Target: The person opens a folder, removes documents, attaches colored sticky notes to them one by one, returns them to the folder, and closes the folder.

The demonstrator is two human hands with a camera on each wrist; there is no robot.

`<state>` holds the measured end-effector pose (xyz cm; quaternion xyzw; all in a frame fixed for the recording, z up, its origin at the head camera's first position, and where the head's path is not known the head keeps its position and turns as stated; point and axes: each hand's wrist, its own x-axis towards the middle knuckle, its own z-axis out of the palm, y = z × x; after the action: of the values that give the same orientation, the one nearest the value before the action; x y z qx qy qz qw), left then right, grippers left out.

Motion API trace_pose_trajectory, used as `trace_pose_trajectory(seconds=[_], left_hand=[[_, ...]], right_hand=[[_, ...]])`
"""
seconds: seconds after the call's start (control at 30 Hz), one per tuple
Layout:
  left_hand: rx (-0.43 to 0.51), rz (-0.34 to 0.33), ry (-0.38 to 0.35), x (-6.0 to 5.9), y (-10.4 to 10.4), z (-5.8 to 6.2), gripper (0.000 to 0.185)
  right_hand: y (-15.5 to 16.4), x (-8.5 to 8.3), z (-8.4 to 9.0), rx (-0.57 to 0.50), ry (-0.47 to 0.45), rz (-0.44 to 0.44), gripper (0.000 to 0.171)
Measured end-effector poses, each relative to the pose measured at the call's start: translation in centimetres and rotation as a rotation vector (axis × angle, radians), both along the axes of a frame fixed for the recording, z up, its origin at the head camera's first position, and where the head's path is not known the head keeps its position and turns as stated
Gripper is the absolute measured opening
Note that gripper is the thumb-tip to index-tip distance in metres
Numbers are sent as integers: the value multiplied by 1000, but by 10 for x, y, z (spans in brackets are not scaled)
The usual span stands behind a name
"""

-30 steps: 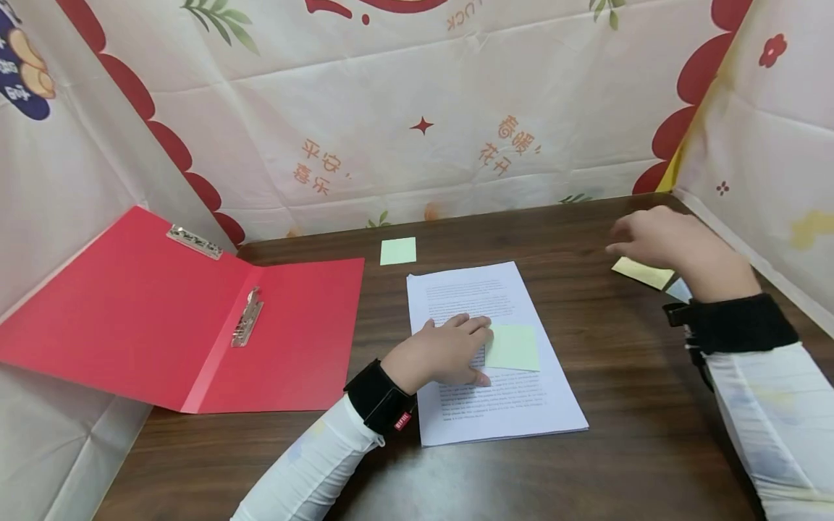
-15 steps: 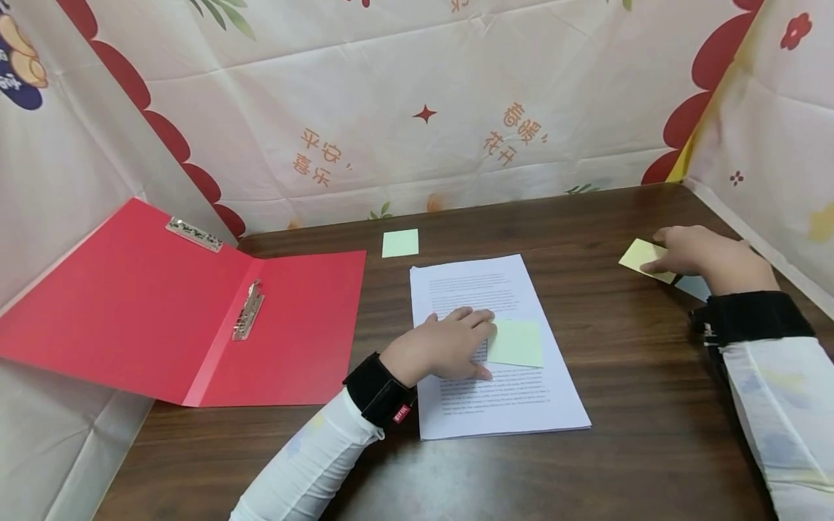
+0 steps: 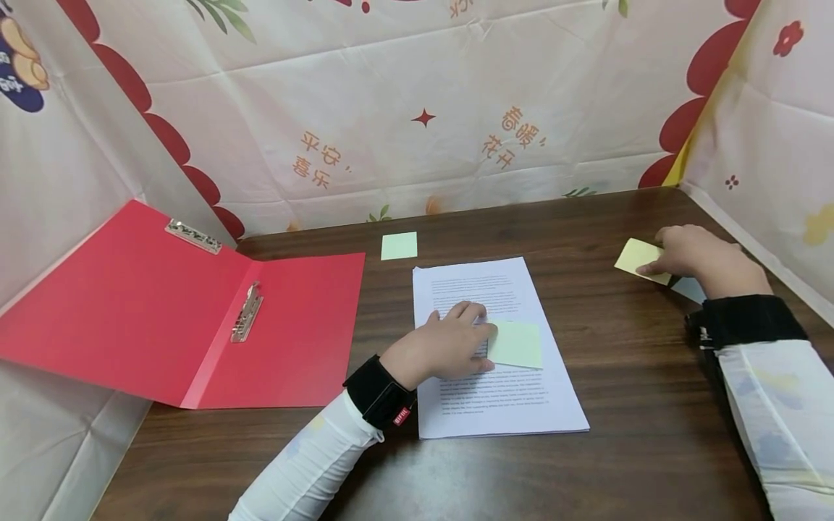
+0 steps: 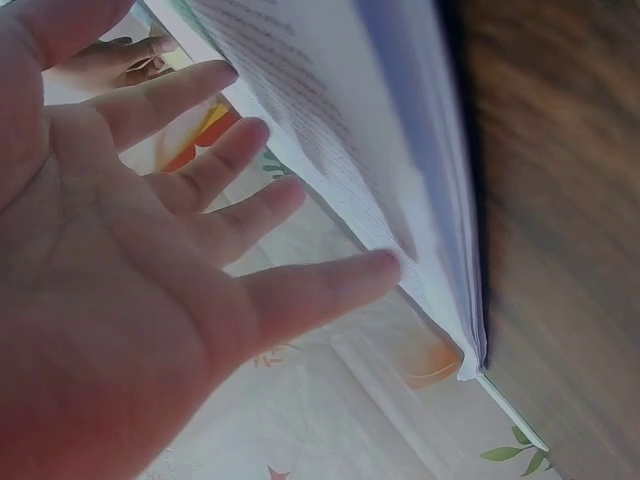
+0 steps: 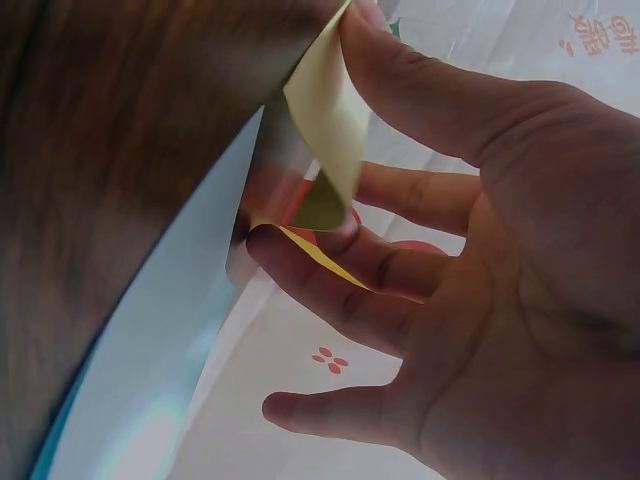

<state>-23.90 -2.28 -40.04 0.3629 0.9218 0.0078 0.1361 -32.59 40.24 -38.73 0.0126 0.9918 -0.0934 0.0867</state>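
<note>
Right hand (image 3: 700, 257) pinches the yellow sticky note (image 3: 635, 257) at the worktop's (image 3: 651, 376) far right, curling its edge up. Left hand (image 3: 449, 347) lies flat, fingers relaxed, on the printed sheets (image 3: 515, 405) beside a green sticky note (image 3: 516, 344). Peeling looks underway; next comes a clean lift.

The right hand (image 5: 470, 250) pinches a curled yellow sticky note (image 5: 325, 140) beside a pale blue sheet (image 5: 160, 370) on the wooden table (image 5: 110, 130).
</note>
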Motion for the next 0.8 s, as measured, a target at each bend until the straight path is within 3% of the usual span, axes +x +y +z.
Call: trace_pose_trajectory(seconds=[0.17, 0.3, 0.4, 0.53, 0.6, 0.67, 0.8], left_hand=[[6, -3, 43, 0, 1, -2, 53], [-2, 2, 50, 0, 1, -2, 55], [-8, 4, 44, -1, 1, 0, 60], [39, 4, 70, -4, 0, 8, 65], [153, 23, 68, -6, 0, 15, 63], [347, 60, 24, -6, -1, 22, 60], [820, 180, -204, -4, -2, 38, 56]], right_hand=[[-1, 1, 0, -15, 38, -19, 72], [-4, -2, 5, -29, 110, 26, 60], [-12, -2, 14, -65, 188, 69, 51], [-43, 7, 36, -178, 239, 84, 56], [-67, 17, 49, -244, 225, 102, 59], [-93, 30, 63, -300, 208, 138, 60], [-141, 62, 85, -386, 167, 228, 59]])
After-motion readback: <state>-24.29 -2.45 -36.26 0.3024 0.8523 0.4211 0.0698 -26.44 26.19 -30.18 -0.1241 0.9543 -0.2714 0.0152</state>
